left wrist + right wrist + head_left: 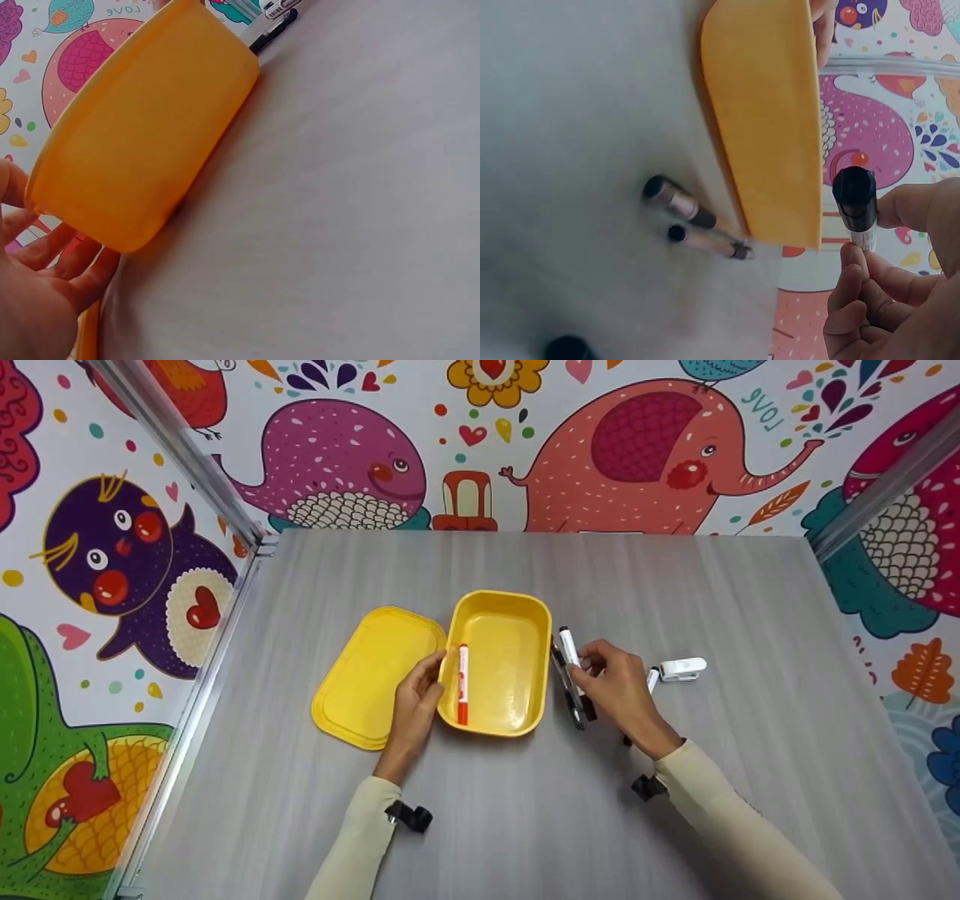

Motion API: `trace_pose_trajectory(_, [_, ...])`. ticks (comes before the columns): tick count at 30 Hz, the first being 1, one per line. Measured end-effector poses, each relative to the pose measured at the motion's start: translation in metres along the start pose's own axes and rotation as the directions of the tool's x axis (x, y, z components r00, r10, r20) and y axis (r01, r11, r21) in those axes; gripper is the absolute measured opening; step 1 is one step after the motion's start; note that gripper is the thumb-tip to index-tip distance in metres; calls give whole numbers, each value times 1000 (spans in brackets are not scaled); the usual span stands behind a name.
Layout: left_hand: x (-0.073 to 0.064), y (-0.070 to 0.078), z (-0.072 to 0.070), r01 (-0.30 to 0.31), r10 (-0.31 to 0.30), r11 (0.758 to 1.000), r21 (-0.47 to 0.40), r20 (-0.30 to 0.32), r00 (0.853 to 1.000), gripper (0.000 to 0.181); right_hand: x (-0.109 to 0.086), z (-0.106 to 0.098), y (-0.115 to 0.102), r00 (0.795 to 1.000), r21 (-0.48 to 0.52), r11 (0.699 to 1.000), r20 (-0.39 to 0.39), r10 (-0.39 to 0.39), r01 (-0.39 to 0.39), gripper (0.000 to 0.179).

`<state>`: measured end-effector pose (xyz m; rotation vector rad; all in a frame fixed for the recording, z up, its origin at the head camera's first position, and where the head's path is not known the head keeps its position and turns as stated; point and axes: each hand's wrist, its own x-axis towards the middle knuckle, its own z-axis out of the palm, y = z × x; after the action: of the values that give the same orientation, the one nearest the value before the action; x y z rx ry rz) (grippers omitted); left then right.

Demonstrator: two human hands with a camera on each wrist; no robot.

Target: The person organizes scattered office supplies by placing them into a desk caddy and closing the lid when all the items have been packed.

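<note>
A yellow plastic box (495, 727) stands with its opening up, and a red-and-white marker (463, 682) lies inside along the left wall. My left hand (417, 701) grips the left rim, thumb at the edge and the other fingers against the outer wall (127, 142). To the right of the box, my right hand (619, 682) pinches a white marker (570, 645) between thumb and fingers. Its black cap (856, 196) shows in the right wrist view. Two black pens (560, 664) lie on the table beside the box, partly behind the held marker in the head view.
The yellow lid (379, 679) lies flat at the box's left, beside my left hand. Right of my right hand are a small white object (682, 669) and another white marker (652, 679), partly hidden by the hand. Patterned walls rise behind the grey table (480, 817).
</note>
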<state>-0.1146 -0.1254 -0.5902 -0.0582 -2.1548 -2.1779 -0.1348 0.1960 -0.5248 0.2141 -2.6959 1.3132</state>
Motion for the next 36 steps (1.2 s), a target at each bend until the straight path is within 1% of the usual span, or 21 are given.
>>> trace_pose_trajectory(3, [0, 0, 0, -6, 6, 1000, -1, -3, 1000, 51, 2, 3, -6, 1000, 3, 1000, 11, -12, 12, 15])
trace_pose_trajectory(11, [1, 0, 1, 3, -3, 1000, 11, 4, 1000, 52, 4, 9, -21, 999, 25, 1000, 48, -7, 6, 15])
trace_pose_trajectory(17, [0, 1, 1, -5, 5, 1000, 10, 6, 1000, 52, 6, 16, -26, 998, 35, 999, 57, -21, 19, 16])
trace_pose_trajectory(24, [0, 0, 0, -6, 6, 1000, 17, 5, 1000, 52, 7, 23, -33, 998, 37, 999, 67, -15, 12, 17])
trace_pose_trajectory(27, [0, 0, 0, -7, 7, 1000, 15, 5, 1000, 52, 8, 27, -36, 997, 32, 999, 65, -30, 28, 16])
trace_pose_trajectory(31, [0, 0, 0, -11, 11, 1000, -9, 7, 1000, 52, 11, 33, -38, 996, 33, 998, 59, -60, 58, 15])
trace_pose_trajectory(36, [1, -1, 0, -6, 6, 1000, -20, 5, 1000, 52, 12, 38, -43, 995, 44, 997, 71, -72, 69, 15])
